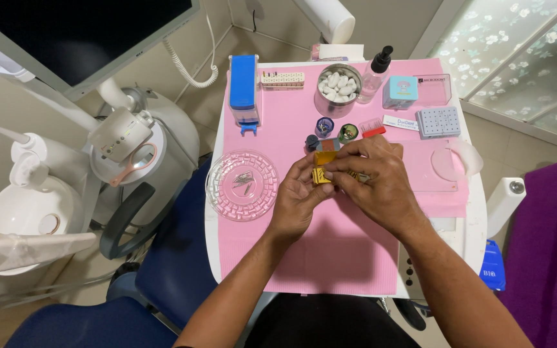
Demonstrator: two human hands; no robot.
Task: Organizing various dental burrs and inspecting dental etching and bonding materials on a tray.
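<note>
My left hand (296,198) and my right hand (375,180) meet over a pink-covered tray table (330,258). Together they pinch a small yellow box (322,175), the left from below, the right from above and the side. A second yellow piece (325,157) lies just behind them on the pink sheet. To the left a round clear dish (242,185) holds a few thin metal instruments.
At the back stand a blue dispenser (243,90), a steel cup of cotton rolls (337,87), a pump bottle (375,74), a teal box (400,91) and a grey holed block (438,121). Small round pots (335,131) sit mid-table. A dental unit and basin (27,212) are at left.
</note>
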